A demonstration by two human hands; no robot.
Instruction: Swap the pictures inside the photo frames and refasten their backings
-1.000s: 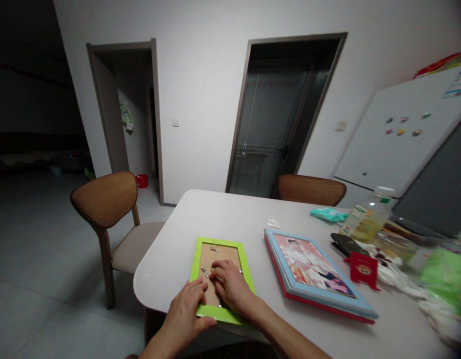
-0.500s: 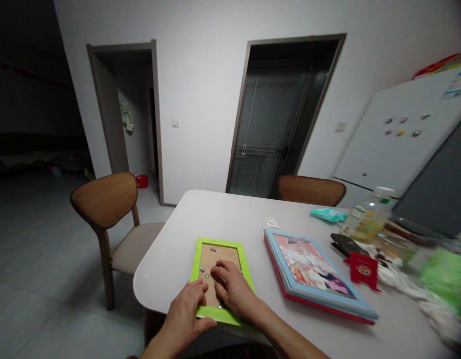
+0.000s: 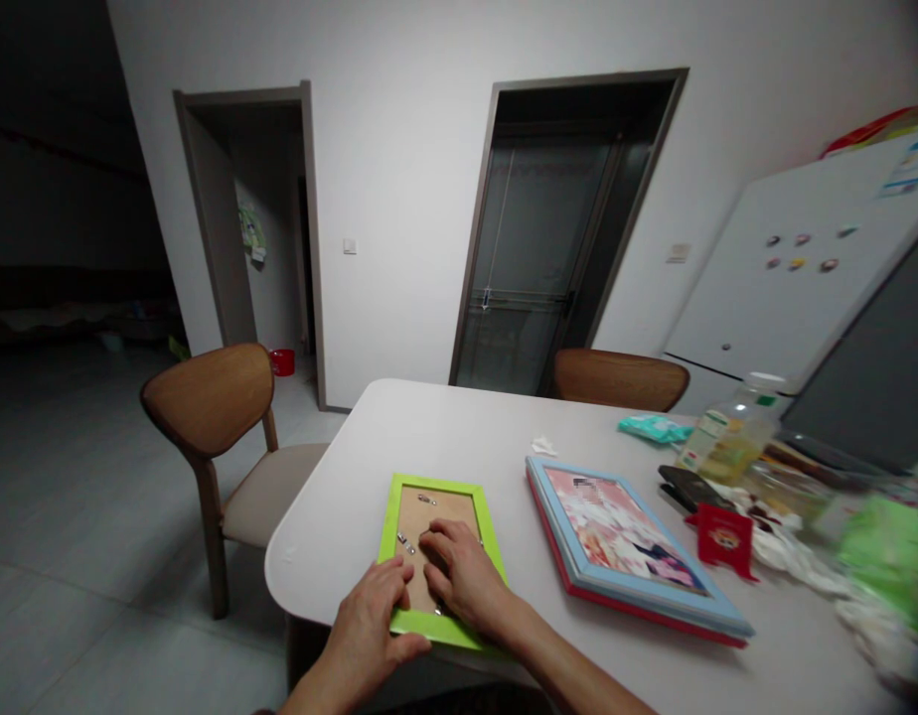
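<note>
A lime-green picture frame [image 3: 491,536] lies face down on the white table, its brown backing board [image 3: 421,584] showing, with small metal hangers on it. My left hand [image 3: 368,611] rests on the frame's lower left edge, thumb near the bottom border and fingers over the left side. My right hand [image 3: 463,574] lies over the right part of the backing with its fingers bent and fingertips on the board. Whether anything small is under those fingertips is hidden.
To the right, a blue picture frame [image 3: 693,586] lies on a red one. Beyond are a red card [image 3: 725,539], a black object [image 3: 689,487], a bottle [image 3: 727,432], a teal packet [image 3: 655,429] and plastic bags. A wooden chair [image 3: 221,397] stands left of the table [image 3: 444,417].
</note>
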